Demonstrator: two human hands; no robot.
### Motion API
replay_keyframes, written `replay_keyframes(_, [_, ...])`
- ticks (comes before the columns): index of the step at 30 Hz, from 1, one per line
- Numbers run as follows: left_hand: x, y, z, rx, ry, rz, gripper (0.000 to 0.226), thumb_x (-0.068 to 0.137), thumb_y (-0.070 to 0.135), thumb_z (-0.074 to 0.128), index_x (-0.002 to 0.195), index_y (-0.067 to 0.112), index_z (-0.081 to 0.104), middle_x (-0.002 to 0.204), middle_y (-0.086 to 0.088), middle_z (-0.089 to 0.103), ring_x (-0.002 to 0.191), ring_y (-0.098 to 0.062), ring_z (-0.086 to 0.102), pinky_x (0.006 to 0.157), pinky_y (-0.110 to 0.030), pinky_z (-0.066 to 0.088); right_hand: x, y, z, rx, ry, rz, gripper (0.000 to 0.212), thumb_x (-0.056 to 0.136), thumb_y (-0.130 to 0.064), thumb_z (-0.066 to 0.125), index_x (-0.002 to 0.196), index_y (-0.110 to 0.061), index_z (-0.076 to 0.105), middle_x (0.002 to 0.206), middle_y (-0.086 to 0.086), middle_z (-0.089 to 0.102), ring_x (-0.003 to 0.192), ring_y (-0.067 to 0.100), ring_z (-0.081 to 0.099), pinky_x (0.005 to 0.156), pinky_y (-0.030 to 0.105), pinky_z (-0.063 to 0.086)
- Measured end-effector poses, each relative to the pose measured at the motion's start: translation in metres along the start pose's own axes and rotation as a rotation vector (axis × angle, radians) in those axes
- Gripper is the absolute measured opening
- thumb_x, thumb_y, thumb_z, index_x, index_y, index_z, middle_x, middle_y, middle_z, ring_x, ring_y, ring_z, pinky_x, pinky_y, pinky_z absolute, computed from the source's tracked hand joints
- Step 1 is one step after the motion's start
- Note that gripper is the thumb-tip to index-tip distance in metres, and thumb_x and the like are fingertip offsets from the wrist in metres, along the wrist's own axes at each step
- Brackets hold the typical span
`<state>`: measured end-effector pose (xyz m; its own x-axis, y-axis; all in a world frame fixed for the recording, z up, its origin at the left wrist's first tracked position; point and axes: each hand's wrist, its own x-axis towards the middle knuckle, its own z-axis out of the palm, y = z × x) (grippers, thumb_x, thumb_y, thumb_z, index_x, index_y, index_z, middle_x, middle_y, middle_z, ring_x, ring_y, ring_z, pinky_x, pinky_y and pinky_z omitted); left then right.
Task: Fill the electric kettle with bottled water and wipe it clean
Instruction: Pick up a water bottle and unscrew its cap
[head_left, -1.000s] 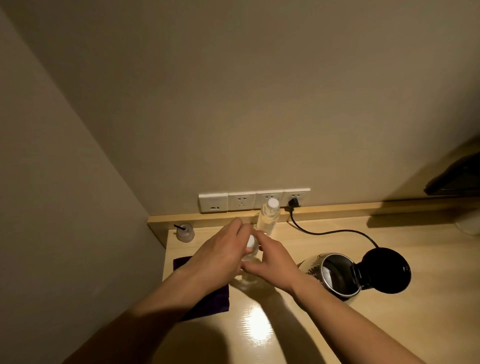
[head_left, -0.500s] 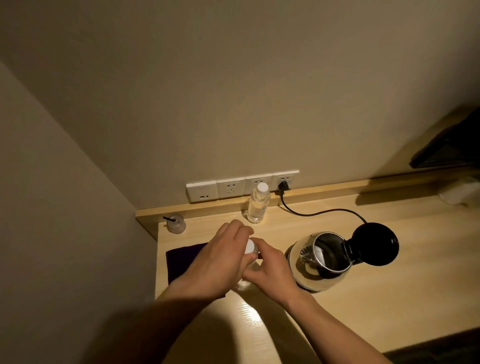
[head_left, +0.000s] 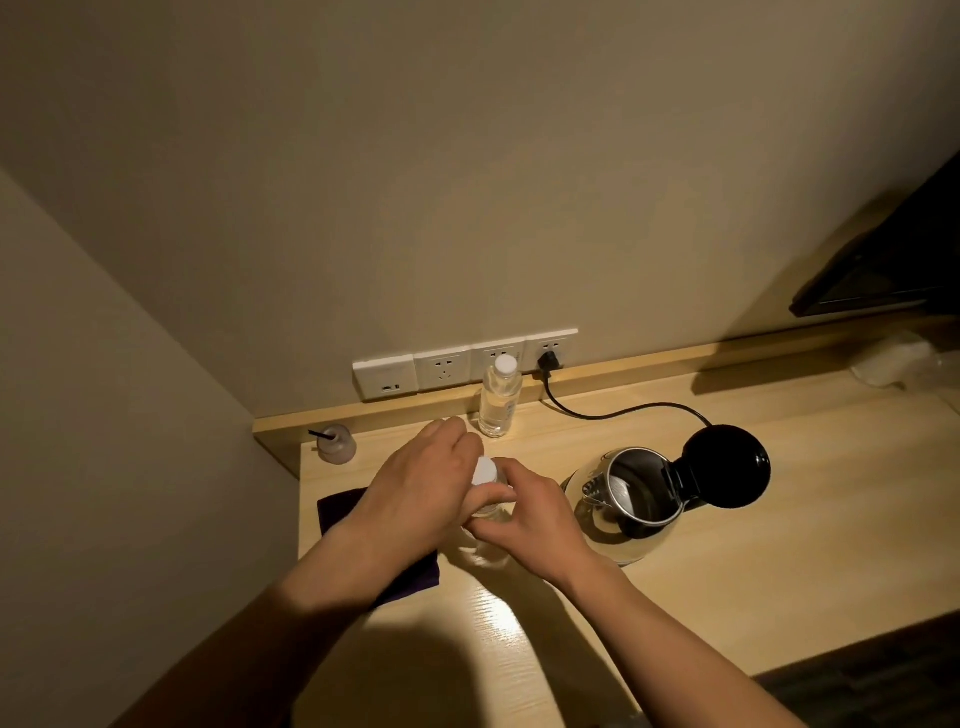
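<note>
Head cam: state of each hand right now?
Left hand: closed, gripping the white bottle cap.
Right hand: closed, holding the water bottle just below the cap.

1. The bench (head_left: 779, 571) is of light wood with a fine grain, and a lamp makes a bright spot on its near part.
2. A raised wooden ledge (head_left: 649, 364) runs along the back edge of the bench, against the wall.
3. Above the ledge, a row of four white sockets (head_left: 441, 370) is fixed on the beige wall (head_left: 467, 182).
4. A small pale jar (head_left: 337, 444) with a black stick in its top stands in the far left corner of the bench.
5. At the right, a dark flat screen (head_left: 893, 265) is partly in view.
6. Below the screen, a clear plastic packet (head_left: 893, 364) lies on the bench; what it contains I cannot tell.
7. A dark floor (head_left: 883, 686) shows in the lower right corner.
</note>
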<state>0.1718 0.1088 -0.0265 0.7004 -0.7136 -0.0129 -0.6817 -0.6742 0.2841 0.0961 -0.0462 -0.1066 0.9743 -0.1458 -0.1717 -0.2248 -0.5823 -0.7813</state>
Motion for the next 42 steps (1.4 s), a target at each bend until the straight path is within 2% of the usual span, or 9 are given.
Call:
replay_keyframes(3, [-0.002, -0.005, -0.01, -0.075, -0.018, 0.143, 0.088, 0.084, 0.076, 0.054, 0.152, 0.023, 0.041, 0.143, 0.001, 0.047, 0.129, -0.015, 0.044, 0.099, -0.029, 0.046, 0.0, -0.002, 0.0, -0.02, -0.01, -0.031, 0.068, 0.067, -0.06, 0.071, 0.127, -0.032, 0.056, 0.104, -0.006, 0.075, 0.089, 0.016, 0.07, 0.073, 0.04, 0.056])
replay_keyframes(6, [0.003, -0.016, -0.022, -0.063, -0.107, 0.366, 0.058, 0.095, 0.045, 0.062, 0.149, 0.029, 0.049, 0.142, 0.006, 0.047, 0.129, -0.012, 0.041, 0.102, -0.029, 0.049, 0.001, -0.006, 0.0, -0.024, 0.019, -0.031, 0.062, 0.07, -0.061, 0.071, 0.124, -0.033, 0.057, 0.103, -0.008, 0.074, 0.086, 0.012, 0.068, 0.071, 0.037, 0.054])
replay_keyframes(9, [0.007, -0.021, -0.026, -0.037, -0.114, 0.407, 0.036, 0.097, 0.022, 0.063, 0.133, 0.024, 0.064, 0.126, 0.004, 0.055, 0.118, -0.012, 0.045, 0.093, -0.031, 0.051, 0.001, -0.006, 0.0, -0.024, 0.017, -0.034, 0.064, 0.072, -0.059, 0.074, 0.129, -0.033, 0.059, 0.111, -0.01, 0.074, 0.096, 0.012, 0.068, 0.081, 0.04, 0.056])
replay_keyframes(14, [-0.003, -0.021, -0.017, -0.26, 0.032, 0.226, 0.032, 0.098, 0.026, 0.067, 0.13, 0.023, 0.064, 0.122, 0.007, 0.056, 0.102, 0.0, 0.048, 0.084, -0.01, 0.036, -0.001, -0.007, 0.003, 0.024, 0.039, -0.03, 0.059, 0.073, -0.061, 0.075, 0.123, -0.032, 0.061, 0.103, -0.012, 0.074, 0.091, 0.008, 0.068, 0.078, 0.042, 0.057])
replay_keyframes(16, [-0.011, -0.022, -0.011, -0.425, 0.123, 0.111, 0.032, 0.095, 0.022, 0.073, 0.126, 0.023, 0.067, 0.117, 0.01, 0.058, 0.096, 0.001, 0.055, 0.084, -0.006, 0.041, -0.001, -0.008, 0.005, 0.042, 0.049, -0.032, 0.06, 0.073, -0.059, 0.077, 0.125, -0.034, 0.06, 0.104, -0.014, 0.074, 0.092, 0.005, 0.069, 0.079, 0.039, 0.057])
replay_keyframes(23, [-0.042, -0.044, 0.038, -1.14, 0.297, -0.335, 0.034, 0.085, -0.003, 0.08, 0.108, 0.019, 0.069, 0.107, 0.001, 0.075, 0.103, -0.018, 0.075, 0.09, -0.026, 0.06, 0.001, -0.002, 0.013, 0.037, 0.086, -0.013, 0.069, 0.069, -0.068, 0.077, 0.127, -0.036, 0.06, 0.111, -0.017, 0.073, 0.101, 0.002, 0.067, 0.087, 0.034, 0.057])
replay_keyframes(31, [-0.054, -0.084, 0.15, -1.046, 0.278, -0.642, 0.039, 0.086, 0.001, 0.079, 0.114, 0.023, 0.064, 0.116, -0.005, 0.068, 0.104, -0.015, 0.071, 0.096, -0.035, 0.06, 0.001, 0.003, 0.019, 0.021, 0.094, 0.031, 0.068, 0.068, -0.065, 0.079, 0.127, -0.034, 0.062, 0.11, -0.019, 0.072, 0.101, -0.001, 0.066, 0.089, 0.03, 0.058])
replay_keyframes(35, [-0.061, -0.095, 0.185, -0.799, 0.319, -0.596, 0.036, 0.086, 0.005, 0.081, 0.12, 0.01, 0.071, 0.115, 0.0, 0.066, 0.102, -0.014, 0.068, 0.093, -0.037, 0.059, -0.001, 0.004, 0.021, 0.017, 0.088, 0.04, 0.07, 0.068, -0.063, 0.08, 0.128, -0.031, 0.062, 0.111, -0.016, 0.073, 0.102, 0.002, 0.067, 0.089, 0.032, 0.059])
replay_keyframes(42, [-0.076, -0.101, 0.213, -0.517, 0.341, -0.558, 0.039, 0.079, -0.003, 0.085, 0.116, -0.001, 0.074, 0.11, -0.018, 0.075, 0.11, -0.04, 0.066, 0.096, -0.039, 0.046, -0.004, 0.003, 0.019, 0.022, 0.09, 0.05, 0.072, 0.068, -0.062, 0.08, 0.13, -0.03, 0.062, 0.114, -0.017, 0.072, 0.103, 0.001, 0.066, 0.091, 0.03, 0.058])
